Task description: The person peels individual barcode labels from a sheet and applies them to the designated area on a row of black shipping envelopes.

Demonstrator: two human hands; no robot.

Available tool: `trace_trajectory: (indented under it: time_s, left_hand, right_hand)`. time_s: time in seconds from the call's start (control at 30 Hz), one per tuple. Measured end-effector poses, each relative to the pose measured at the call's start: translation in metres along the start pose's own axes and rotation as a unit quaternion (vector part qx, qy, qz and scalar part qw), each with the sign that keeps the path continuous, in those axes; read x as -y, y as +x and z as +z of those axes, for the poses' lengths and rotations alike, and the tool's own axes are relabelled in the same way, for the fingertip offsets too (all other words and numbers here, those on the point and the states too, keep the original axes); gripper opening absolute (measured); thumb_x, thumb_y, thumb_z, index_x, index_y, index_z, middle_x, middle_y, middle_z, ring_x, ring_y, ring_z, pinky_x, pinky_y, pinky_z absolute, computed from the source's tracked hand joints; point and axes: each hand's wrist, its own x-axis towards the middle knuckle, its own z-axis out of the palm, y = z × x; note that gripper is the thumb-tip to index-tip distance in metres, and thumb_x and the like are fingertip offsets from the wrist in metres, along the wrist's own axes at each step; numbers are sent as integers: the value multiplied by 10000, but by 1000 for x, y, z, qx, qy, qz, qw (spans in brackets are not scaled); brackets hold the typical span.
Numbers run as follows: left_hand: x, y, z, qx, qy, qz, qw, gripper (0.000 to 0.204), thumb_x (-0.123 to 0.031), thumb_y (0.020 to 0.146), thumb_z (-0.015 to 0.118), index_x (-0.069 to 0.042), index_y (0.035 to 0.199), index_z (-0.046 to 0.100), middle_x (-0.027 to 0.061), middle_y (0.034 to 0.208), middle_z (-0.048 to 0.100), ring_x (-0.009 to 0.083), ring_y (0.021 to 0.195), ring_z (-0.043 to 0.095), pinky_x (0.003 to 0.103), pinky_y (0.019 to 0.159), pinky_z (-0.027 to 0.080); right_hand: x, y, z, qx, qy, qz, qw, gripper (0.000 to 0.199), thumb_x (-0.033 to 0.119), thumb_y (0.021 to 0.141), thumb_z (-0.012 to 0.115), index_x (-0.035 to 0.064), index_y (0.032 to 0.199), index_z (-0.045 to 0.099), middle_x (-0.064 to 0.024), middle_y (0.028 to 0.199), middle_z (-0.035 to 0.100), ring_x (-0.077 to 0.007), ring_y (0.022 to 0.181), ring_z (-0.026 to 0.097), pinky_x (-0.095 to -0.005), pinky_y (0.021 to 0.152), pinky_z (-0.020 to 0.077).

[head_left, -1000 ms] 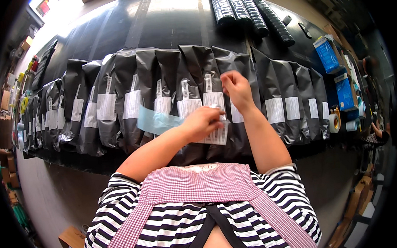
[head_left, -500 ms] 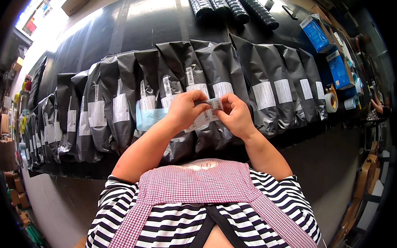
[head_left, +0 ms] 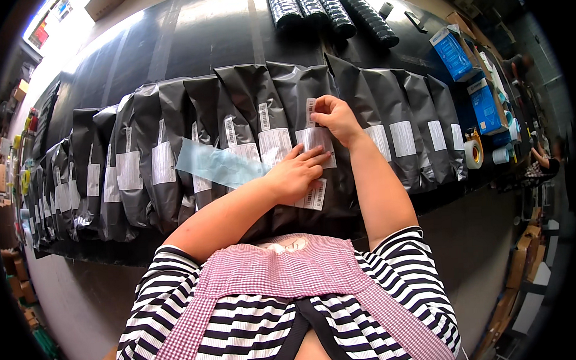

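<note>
My right hand [head_left: 336, 120] pinches the edge of a narrow barcode sticker [head_left: 310, 113], laid upright against a grey plastic mailing bag [head_left: 297, 84], just above that bag's white label [head_left: 314, 140]. My left hand [head_left: 294, 177] rests on the lower part of this label, index and middle fingers stretched forward and the others curled. Beneath its palm it keeps a strip of pale blue backing paper [head_left: 218, 164], which trails out to the left. A piece with barcode stickers [head_left: 313, 196] sticks out below the same hand. Its thumb is hidden.
Several filled grey bags [head_left: 141, 156] with white labels stand in a row along the black table [head_left: 188, 37]. Black-wrapped rolls [head_left: 333, 13] lie at the back. Blue boxes [head_left: 453, 53] and a tape roll [head_left: 473, 153] are at the right.
My hands were together over the sticker strip. The right one has moved up to the bag with a barcode sticker; the left has come down onto the label, and the blue strip stretches further left.
</note>
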Motion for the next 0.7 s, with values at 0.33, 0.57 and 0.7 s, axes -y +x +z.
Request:
trace_trajectory:
  time_s: [0.33,0.57,0.7]
  left_hand:
    - [6,-4,1,13,-22,-18,1000,212,-239,950,639,-33,903,622,86,1594,413,280,1521,284,597,1219,185]
    - [6,-4,2,15,-11,-21,1000,209,-247,948,640,-38,932,642,74,1596,411,278,1523,279,594,1218,189]
    - [6,-6,3,12,-4,-19,1000,219,-262,955,627,-45,980,620,94,1587,422,284,1519,287,582,1213,206]
  right_hand:
    - [-5,4,9,-5,-98,-12,995,180,-12,851,724,28,1014,657,-2,914,679,-95,853,633,-259,781,530]
    - [-4,3,11,-5,-222,-113,968,405,2,748,816,72,1106,640,-37,910,649,-110,791,622,-266,750,535]
    - [0,23,10,-83,-300,-143,940,581,120,660,909,124,1169,628,-78,940,626,-191,779,634,-309,743,544]
